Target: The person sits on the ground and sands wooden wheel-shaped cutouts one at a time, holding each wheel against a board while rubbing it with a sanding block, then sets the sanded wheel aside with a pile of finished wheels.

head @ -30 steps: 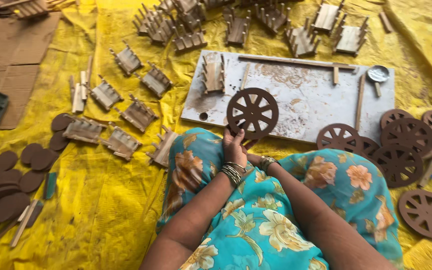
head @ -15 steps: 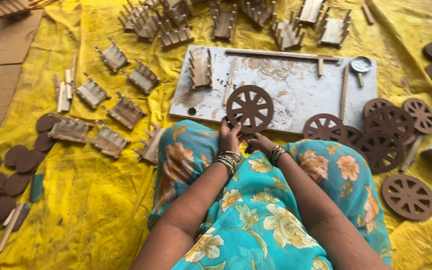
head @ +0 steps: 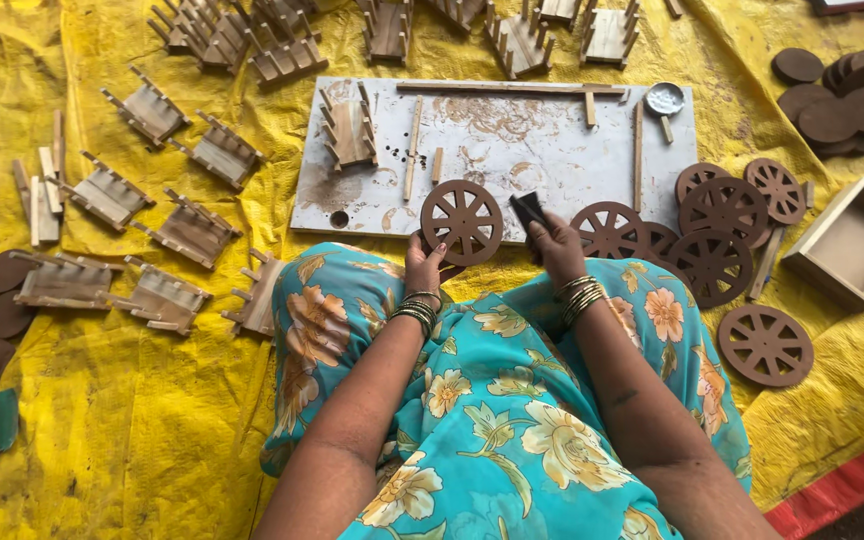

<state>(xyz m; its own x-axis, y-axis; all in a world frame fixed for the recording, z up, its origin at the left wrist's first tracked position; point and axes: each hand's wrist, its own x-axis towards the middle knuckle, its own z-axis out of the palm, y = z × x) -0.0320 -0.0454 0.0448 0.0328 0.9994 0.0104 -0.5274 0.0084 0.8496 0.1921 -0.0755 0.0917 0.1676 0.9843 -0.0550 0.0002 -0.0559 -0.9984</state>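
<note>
A brown spoked wooden wheel (head: 462,221) lies at the near edge of a stained white board (head: 512,150). My left hand (head: 424,266) grips the wheel's lower left rim with its fingers. My right hand (head: 555,246) is closed on a small dark block (head: 529,211) just right of the wheel. Both wrists wear bangles, and my knees in turquoise flowered cloth sit just below the board.
More spoked wheels (head: 722,225) are piled right of the board, one (head: 764,345) lying apart. Plain brown discs (head: 837,95) and a shallow wooden box (head: 849,247) lie far right. Small slatted wooden frames (head: 152,235) are scattered left and at the top on the yellow sheet.
The view has shifted. My right hand has come away from the wheel and now holds the dark block beside it. My left hand stays on the wheel's rim.
</note>
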